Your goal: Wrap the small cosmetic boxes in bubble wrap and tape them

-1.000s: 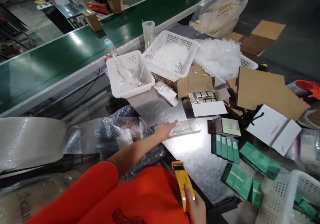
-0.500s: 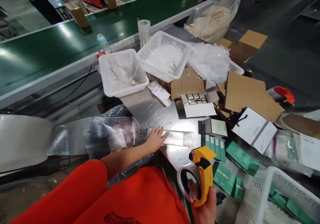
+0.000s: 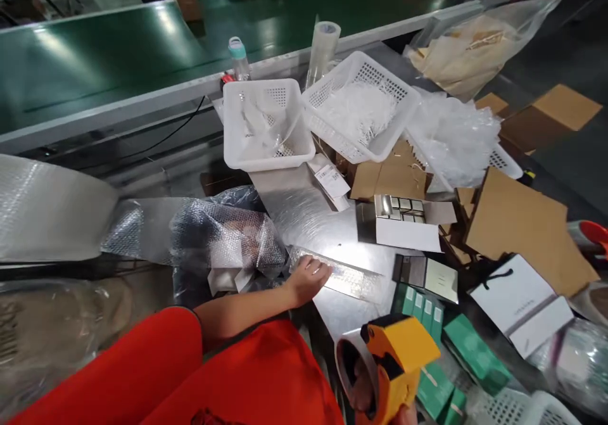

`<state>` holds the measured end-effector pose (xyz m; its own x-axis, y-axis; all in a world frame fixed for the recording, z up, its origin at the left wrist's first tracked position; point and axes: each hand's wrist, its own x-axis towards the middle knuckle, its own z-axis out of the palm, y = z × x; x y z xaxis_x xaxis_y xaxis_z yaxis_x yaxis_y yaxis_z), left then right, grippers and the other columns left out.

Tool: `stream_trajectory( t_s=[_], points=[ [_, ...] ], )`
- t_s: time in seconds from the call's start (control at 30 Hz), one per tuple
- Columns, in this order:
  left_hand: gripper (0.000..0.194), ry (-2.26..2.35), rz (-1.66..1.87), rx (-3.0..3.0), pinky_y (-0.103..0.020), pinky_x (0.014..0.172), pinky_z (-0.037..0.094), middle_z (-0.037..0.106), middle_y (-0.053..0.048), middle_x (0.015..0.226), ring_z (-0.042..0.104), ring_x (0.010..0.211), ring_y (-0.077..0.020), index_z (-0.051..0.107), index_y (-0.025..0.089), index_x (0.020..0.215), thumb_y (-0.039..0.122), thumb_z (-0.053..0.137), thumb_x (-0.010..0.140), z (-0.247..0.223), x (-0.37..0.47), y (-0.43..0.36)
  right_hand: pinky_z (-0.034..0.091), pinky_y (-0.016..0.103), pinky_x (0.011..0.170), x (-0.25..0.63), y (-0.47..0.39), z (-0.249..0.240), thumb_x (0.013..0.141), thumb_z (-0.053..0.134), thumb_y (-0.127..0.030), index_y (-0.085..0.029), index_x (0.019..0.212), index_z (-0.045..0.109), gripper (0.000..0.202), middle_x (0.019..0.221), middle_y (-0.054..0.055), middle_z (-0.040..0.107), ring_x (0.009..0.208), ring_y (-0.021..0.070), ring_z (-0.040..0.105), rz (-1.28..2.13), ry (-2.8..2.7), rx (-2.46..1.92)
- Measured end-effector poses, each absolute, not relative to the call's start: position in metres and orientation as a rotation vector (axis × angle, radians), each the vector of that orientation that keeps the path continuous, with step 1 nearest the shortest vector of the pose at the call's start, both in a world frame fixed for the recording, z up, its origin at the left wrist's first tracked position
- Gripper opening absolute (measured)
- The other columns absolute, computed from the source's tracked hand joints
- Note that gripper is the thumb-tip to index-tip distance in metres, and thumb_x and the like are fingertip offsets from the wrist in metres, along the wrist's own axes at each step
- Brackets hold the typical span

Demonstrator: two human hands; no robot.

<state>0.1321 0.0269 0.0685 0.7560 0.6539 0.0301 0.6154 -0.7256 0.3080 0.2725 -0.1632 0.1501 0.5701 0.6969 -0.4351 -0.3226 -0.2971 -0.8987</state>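
Clock hours are read around the left hand (image 3: 308, 280), which lies with its fingers half curled on a flat, narrow packet in clear, dimpled bubble film (image 3: 354, 279); whether the fingers pinch the packet or only press on it, I cannot tell. The packet lies on a brushed, glossy grey metal table (image 3: 299, 203), stretching toward four o'clock. At four o'clock, nearer the body, the right hand (image 3: 365, 388) is closed around a yellow-and-black tape dispenser (image 3: 406, 346), some fingers showing through its ring-shaped roll. A crinkled, see-through bubble-wrap sheet (image 3: 194, 222) runs from the packet's near end toward a thick, whitish cylindrical roll (image 3: 47, 209) at nine o'clock. Around twelve stands a shallow white plastic basket (image 3: 232, 149) holding limp clear film; at one, a perforated white plastic basket (image 3: 349, 152) full of stringy white pieces. At two, an open white carton (image 3: 406, 235) holds small metallic-topped blocks. Toward three lie a black-and-cream box (image 3: 441, 279), slim green cartons (image 3: 425, 308) and a smooth white paper bag (image 3: 513, 292), with stiff brown cardboard (image 3: 522, 222) behind them. The dispenser blocks part of the green cartons and most of the right hand.
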Motion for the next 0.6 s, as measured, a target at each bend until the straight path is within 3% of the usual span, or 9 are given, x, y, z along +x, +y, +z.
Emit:
stream_trajectory(
  t_s=[0.2,0.33,0.6],
  points=[
    [0.026,0.831,0.341,2.667,-0.042,0.107,0.046,0.068,-0.008,0.128,0.060,0.118,-0.0191,0.066,0.021,0.116,0.015,0.047,0.100,0.056,0.114,0.030,0.042,0.032,0.043,0.245,-0.091,0.143,0.070,0.063,-0.073,-0.023,0.071,0.057,0.051,0.052,0.000,0.055,0.045,0.0175,0.050,0.921,-0.049,-1.908],
    [0.029,0.860,0.340,2.654,-0.037,0.107,0.045,0.067,-0.006,0.129,0.059,0.119,-0.0171,0.066,0.019,0.113,0.015,0.040,0.102,0.051,0.114,0.031,0.047,0.032,0.052,0.234,-0.068,0.133,0.065,0.064,-0.078,-0.018,0.081,0.064,0.062,0.063,0.004,0.063,0.058,0.0203,0.057,0.949,-0.188,-2.002],
    [0.028,0.845,0.264,2.647,-0.033,0.093,0.047,0.069,-0.008,0.113,0.062,0.104,-0.0186,0.064,0.017,0.108,0.018,0.036,0.103,0.062,0.116,0.039,0.046,0.031,0.054,0.245,-0.074,0.125,0.068,0.054,-0.086,-0.016,0.075,0.066,0.071,0.064,0.007,0.065,0.061,0.0210,0.058,1.011,-0.403,-2.151]
  ],
)
